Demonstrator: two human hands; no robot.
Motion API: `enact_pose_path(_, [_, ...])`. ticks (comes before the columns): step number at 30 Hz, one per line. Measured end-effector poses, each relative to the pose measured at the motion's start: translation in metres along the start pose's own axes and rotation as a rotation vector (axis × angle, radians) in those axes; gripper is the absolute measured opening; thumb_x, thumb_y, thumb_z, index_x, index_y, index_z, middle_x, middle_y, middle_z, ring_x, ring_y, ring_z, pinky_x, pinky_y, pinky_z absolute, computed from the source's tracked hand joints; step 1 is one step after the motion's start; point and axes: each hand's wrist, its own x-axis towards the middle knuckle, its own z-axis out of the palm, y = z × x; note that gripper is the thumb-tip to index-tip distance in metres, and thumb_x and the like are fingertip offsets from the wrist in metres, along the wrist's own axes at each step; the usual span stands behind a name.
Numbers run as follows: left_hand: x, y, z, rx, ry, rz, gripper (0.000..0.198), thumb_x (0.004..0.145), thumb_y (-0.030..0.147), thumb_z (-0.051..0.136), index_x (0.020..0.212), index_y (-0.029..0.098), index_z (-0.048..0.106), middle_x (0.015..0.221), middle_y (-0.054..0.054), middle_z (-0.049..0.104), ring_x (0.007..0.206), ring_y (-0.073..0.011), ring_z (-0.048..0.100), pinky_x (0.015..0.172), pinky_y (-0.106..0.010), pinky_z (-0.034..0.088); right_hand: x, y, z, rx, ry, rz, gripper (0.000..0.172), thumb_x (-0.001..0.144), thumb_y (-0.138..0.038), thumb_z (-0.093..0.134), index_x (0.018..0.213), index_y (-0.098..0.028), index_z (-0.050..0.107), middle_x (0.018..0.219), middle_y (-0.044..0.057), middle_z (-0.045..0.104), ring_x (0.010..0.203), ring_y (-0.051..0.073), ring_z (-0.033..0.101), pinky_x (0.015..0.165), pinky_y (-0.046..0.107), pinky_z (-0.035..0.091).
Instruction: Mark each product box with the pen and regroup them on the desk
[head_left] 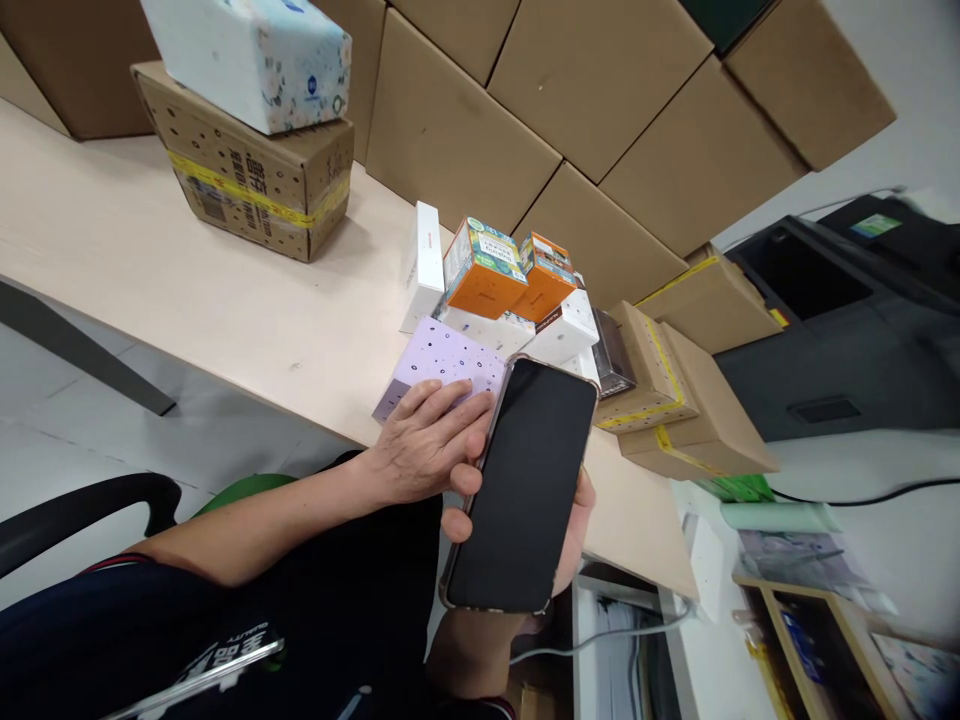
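Note:
My right hand (571, 530) comes up from below and holds a black smartphone (525, 485) with a dark screen. Its fingertips wrap the phone's left edge and its thumb side rests on the right edge. My left hand (424, 440) lies flat, fingers stretched out, on a lilac dotted box (442, 358) at the desk's near edge, and its fingertips touch the phone's left side. Just behind the lilac box stand two orange product boxes (487, 268), a tall white box (424, 262) and other small white boxes (570, 325).
The pale wooden desk (187, 290) carries a taped cardboard carton (255, 180) with a tissue pack (255, 55) on top. Large cardboard boxes (592, 90) are stacked behind. Flat taped cartons (675, 400) and a black printer (847, 330) sit at the right. A chair arm (82, 510) shows at the lower left.

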Motion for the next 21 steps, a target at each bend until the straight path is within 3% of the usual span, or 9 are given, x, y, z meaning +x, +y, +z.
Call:
enact_pose_path(4, [0.000,0.000,0.001,-0.014,0.025,0.010,0.032,0.104,0.024,0.041,0.121,0.020,0.068,0.115,-0.002,0.080,0.121,-0.0207,0.066,0.123,-0.035,0.030,0.002,0.002,-0.002,0.018,0.039,-0.051,0.079,0.080,-0.088,0.029,0.109,-0.030,0.075,0.098,0.006,0.067,0.058,0.017,0.046,0.066,0.040,0.048])
enact_pose_path(9, [0.005,0.000,-0.004,0.015,0.003,0.013,0.028,0.103,0.024,0.044,0.119,0.024,0.067,0.113,0.000,0.081,0.117,-0.0202,0.069,0.114,-0.034,0.038,0.001,0.000,0.005,-0.065,0.050,-0.139,0.078,0.088,-0.082,0.022,0.094,-0.031,0.081,0.091,0.011,0.070,0.063,0.023,0.052,0.059,0.039,0.046])
enact_pose_path(13, [0.007,-0.001,-0.006,0.009,0.027,0.026,0.027,0.101,0.026,0.046,0.119,0.025,0.066,0.111,0.000,0.081,0.112,-0.0213,0.071,0.107,-0.035,0.041,0.005,0.002,0.002,-0.172,0.105,-0.200,0.079,0.088,-0.081,0.019,0.099,-0.033,0.081,0.089,0.013,0.071,0.063,0.026,0.051,0.057,0.042,0.047])
enact_pose_path(16, [0.006,-0.001,-0.006,0.005,0.025,0.025,0.028,0.100,0.029,0.048,0.123,0.027,0.065,0.110,0.001,0.081,0.114,-0.0211,0.070,0.109,-0.035,0.041,0.009,0.006,-0.005,-0.145,0.050,-0.184,0.078,0.081,-0.085,0.025,0.099,-0.033,0.081,0.083,0.011,0.068,0.058,0.024,0.050,0.055,0.041,0.045])
enact_pose_path(18, [0.005,0.000,-0.006,0.019,0.013,0.021,0.029,0.101,0.028,0.048,0.124,0.027,0.065,0.111,0.001,0.081,0.115,-0.0209,0.070,0.111,-0.035,0.041,0.010,0.007,-0.008,-0.082,0.024,-0.168,0.078,0.077,-0.087,0.029,0.099,-0.033,0.080,0.087,0.010,0.067,0.057,0.022,0.049,0.055,0.040,0.044])
enact_pose_path(21, [0.004,0.001,-0.006,0.032,0.011,0.016,0.028,0.103,0.027,0.046,0.123,0.025,0.065,0.113,0.001,0.081,0.116,-0.0207,0.070,0.110,-0.035,0.042,0.009,0.005,-0.008,-0.062,0.030,-0.153,0.076,0.083,-0.084,0.028,0.101,-0.032,0.080,0.098,0.011,0.069,0.063,0.022,0.050,0.059,0.039,0.046])
